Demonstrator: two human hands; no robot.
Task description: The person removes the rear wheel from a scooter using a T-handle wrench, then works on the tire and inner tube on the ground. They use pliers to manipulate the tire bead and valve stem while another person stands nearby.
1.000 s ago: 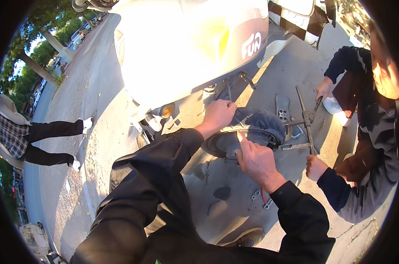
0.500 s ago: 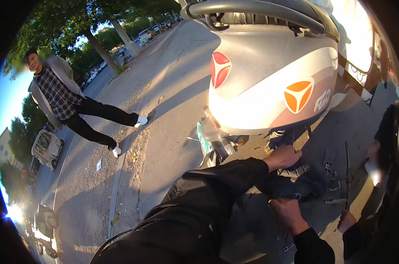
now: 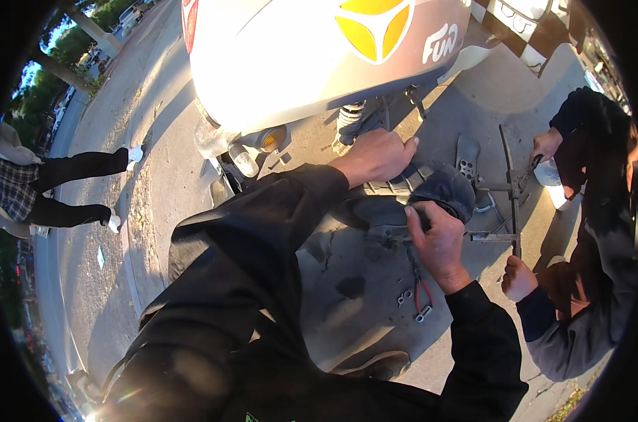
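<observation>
A black tyre [image 3: 442,188] with a blocky tread sits low behind the rear end of a scooter [image 3: 283,70]. My left hand [image 3: 375,158] lies at the far side of the tread with its fingers curled down and its thumb sticking out. On the near side, my right hand [image 3: 440,243] grips the tyre's edge, thumb and fingers bent round it. The undersides of both hands are hidden. Touching the tyre's right side is a dark metal bar frame [image 3: 510,190]. A co-worker's hand [image 3: 544,145] is at its far end, and the other hand [image 3: 519,279] is near its lower end.
Red-handled pliers [image 3: 423,299] and small metal parts [image 3: 404,297] lie on the pavement near my right forearm. Beyond the tyre is a grey perforated part [image 3: 466,156]. The scooter's orange indicator lamp [image 3: 271,139] hangs above my left sleeve. A person [image 3: 65,183] stands at the left.
My view has swung down and to the right, so the scooter sits higher in it. My right hand has come up against the tyre's edge. The co-worker's hands show more fully.
</observation>
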